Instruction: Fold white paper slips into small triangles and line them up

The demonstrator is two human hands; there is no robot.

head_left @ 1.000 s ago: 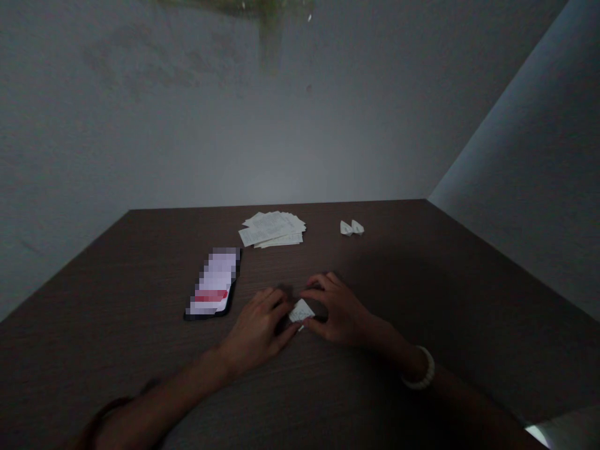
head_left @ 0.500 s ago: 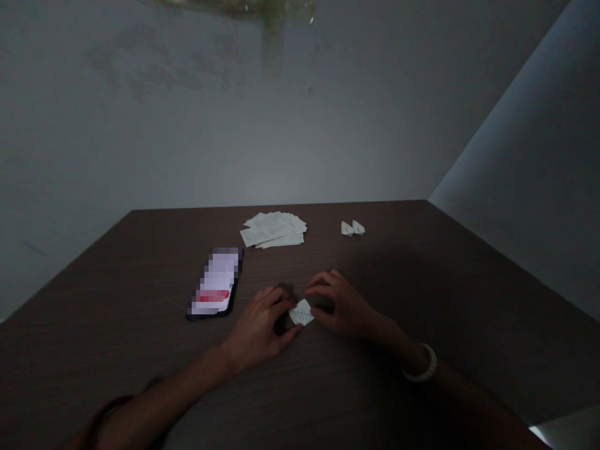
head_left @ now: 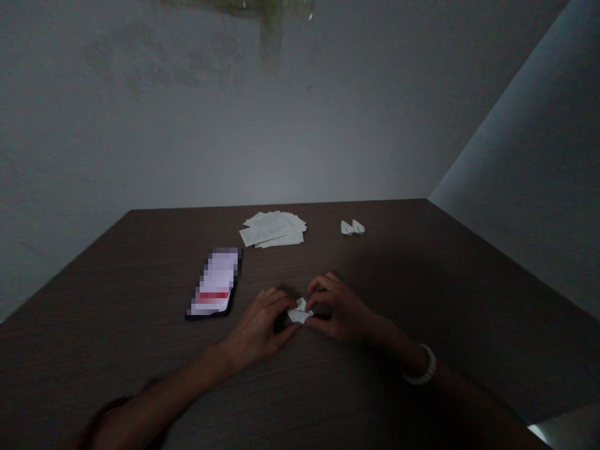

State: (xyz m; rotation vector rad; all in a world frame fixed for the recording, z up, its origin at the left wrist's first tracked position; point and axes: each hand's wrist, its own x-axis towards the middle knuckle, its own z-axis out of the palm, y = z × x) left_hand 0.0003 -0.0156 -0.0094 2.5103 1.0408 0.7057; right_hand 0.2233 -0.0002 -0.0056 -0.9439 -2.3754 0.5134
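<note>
A small folded piece of white paper (head_left: pixel 299 314) with dark marks on it lies on the dark wooden table between my hands. My left hand (head_left: pixel 263 322) grips its left side, thumb at the near edge and index finger at the far edge. From the right, my right hand (head_left: pixel 338 307) pinches the paper's right part between thumb and index finger, the other fingers curled. Part of the paper is hidden under the fingertips.
A phone (head_left: pixel 215 281) with a lit, blurred screen lies left of my hands. Further back is a fanned pile of printed paper slips (head_left: pixel 274 228). A folded paper bow shape (head_left: pixel 352 227) sits at the back right. The wall (head_left: pixel 300 150) rises behind the table (head_left: pixel 140 262).
My right thumb and index finger have closed on the paper's right side. The paper's flaps have shifted and it looks narrower. My left hand has hardly moved.
</note>
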